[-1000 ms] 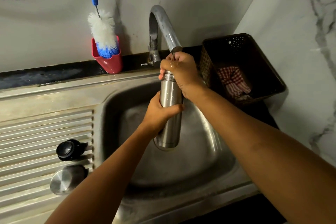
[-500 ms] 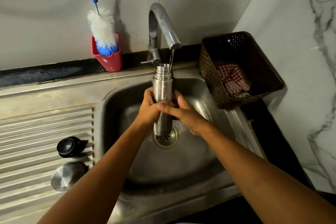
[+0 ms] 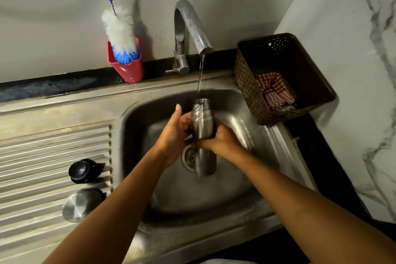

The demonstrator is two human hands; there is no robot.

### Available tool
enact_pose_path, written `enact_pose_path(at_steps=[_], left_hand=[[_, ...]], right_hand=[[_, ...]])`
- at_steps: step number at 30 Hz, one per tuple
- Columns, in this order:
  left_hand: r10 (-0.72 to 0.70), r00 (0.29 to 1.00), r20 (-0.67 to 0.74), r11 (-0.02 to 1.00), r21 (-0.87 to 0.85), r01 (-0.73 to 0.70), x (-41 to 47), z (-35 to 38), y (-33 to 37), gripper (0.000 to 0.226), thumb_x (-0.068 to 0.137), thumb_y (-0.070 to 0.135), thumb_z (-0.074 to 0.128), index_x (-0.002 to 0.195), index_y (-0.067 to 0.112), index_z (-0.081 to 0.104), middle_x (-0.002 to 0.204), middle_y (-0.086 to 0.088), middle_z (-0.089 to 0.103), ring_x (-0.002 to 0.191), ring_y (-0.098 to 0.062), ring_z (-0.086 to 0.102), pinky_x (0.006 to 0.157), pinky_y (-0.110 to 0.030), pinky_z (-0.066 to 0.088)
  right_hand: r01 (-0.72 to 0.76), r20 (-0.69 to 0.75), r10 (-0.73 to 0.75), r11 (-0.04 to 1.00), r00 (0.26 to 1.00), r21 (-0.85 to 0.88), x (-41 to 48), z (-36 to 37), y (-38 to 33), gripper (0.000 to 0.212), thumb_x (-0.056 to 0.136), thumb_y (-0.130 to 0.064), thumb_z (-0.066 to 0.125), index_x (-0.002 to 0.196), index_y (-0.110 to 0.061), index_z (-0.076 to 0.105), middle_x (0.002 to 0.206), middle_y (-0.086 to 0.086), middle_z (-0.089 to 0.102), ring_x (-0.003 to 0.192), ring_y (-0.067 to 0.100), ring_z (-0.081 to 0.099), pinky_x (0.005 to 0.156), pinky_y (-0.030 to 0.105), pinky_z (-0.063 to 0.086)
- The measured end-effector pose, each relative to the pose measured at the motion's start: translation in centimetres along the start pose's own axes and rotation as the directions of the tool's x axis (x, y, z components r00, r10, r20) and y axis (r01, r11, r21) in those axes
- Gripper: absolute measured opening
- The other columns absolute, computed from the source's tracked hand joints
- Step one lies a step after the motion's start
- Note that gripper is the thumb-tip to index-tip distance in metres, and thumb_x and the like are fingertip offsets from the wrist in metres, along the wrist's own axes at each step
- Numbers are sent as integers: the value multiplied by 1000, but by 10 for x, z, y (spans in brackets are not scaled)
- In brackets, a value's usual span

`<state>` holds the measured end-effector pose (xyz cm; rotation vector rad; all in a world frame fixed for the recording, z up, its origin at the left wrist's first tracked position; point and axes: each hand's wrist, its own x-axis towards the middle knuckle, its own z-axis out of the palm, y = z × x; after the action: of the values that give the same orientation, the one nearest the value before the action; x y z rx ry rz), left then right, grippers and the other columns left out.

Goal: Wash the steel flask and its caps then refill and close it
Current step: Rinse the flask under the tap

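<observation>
Head view: the cylindrical steel flask (image 3: pixel 202 126) now sits lower over the steel sink (image 3: pixel 214 195) than half a second ago, its open mouth well below the curved steel tap (image 3: pixel 192 25), whose stream falls onto it. Both hands clasp its body, the left hand (image 3: pixel 173 135) with thumb raised, the right hand (image 3: pixel 222 141) wrapped round its middle, while the round black cap (image 3: pixel 82 170) and domed steel cap (image 3: pixel 80 204) lie unmoved on the ribbed drainboard (image 3: pixel 53 146)

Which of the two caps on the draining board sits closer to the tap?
The black cap; the shiny steel cap lies just in front of it, farther away.
</observation>
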<state>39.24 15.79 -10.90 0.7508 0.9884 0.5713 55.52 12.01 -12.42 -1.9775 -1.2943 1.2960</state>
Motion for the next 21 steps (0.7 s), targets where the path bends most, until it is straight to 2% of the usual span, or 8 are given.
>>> enact_pose_path(at_steps=[2, 4, 6, 10, 13, 16, 18, 21], left_hand=[[-22, 1000, -18, 1000, 17, 23, 2, -1, -2, 69, 104, 70, 18, 143, 30, 58, 138, 3, 69, 132, -19, 60, 103, -40, 46], [-53, 998, -36, 997, 45, 55, 3, -2, -6, 63, 104, 70, 22, 140, 34, 59, 138, 6, 67, 127, -15, 61, 101, -39, 47], [-88, 995, -46, 994, 65, 91, 4, -7, -15, 64, 103, 71, 27, 144, 34, 59, 140, 6, 66, 127, -17, 62, 108, -42, 46], [-138, 987, -81, 987, 72, 144, 1, -6, -29, 52, 104, 65, 36, 136, 34, 63, 139, 1, 65, 124, -23, 65, 102, -40, 51], [-134, 984, -121, 987, 73, 143, -2, -2, -31, 40, 107, 59, 37, 124, 38, 66, 133, 4, 66, 121, -22, 66, 97, -39, 54], [-114, 983, -142, 986, 102, 129, -3, -2, -32, 40, 106, 58, 42, 131, 35, 65, 135, 3, 66, 121, -20, 66, 100, -40, 55], [-88, 985, -148, 987, 119, 106, -3, 0, -31, 36, 103, 59, 49, 128, 38, 64, 134, 1, 67, 120, -19, 66, 103, -42, 54], [-71, 990, -124, 988, 129, 87, -3, 6, -28, 42, 97, 67, 54, 124, 38, 68, 126, -2, 72, 116, -22, 70, 98, -43, 56]], right_hand=[[-114, 52, 108, 985, 993, 133, -1, 3, 2, 72, 60, -49, 90, 124, -38, 59, 108, -8, 74, 96, 13, 72, 79, 44, 64], [-177, 111, 160, 970, 981, 165, -4, 3, 3, 64, 67, -50, 85, 123, -37, 57, 107, -4, 75, 94, 16, 74, 73, 43, 64], [-261, 208, 217, 941, 954, 215, -10, 2, 0, 48, 80, -47, 79, 119, -33, 55, 106, 2, 74, 94, 20, 73, 70, 40, 62], [-435, 339, 331, 848, 881, 303, -13, -1, 0, 55, 81, -62, 72, 121, -26, 62, 110, 12, 74, 100, 29, 73, 82, 46, 63], [-457, 374, 329, 824, 867, 335, -10, -3, 2, 57, 79, -65, 71, 121, -27, 65, 111, 15, 75, 101, 32, 75, 92, 51, 60], [-479, 412, 320, 795, 853, 373, -9, -7, 2, 61, 77, -64, 74, 125, -27, 64, 114, 18, 75, 102, 35, 74, 94, 56, 58], [-499, 449, 309, 765, 839, 406, -7, -12, 1, 67, 75, -64, 77, 128, -25, 65, 117, 20, 74, 108, 37, 73, 97, 59, 55], [-477, 445, 280, 767, 851, 429, -9, -19, -9, 54, 87, -62, 66, 122, -21, 70, 117, 17, 75, 116, 35, 69, 101, 53, 53]])
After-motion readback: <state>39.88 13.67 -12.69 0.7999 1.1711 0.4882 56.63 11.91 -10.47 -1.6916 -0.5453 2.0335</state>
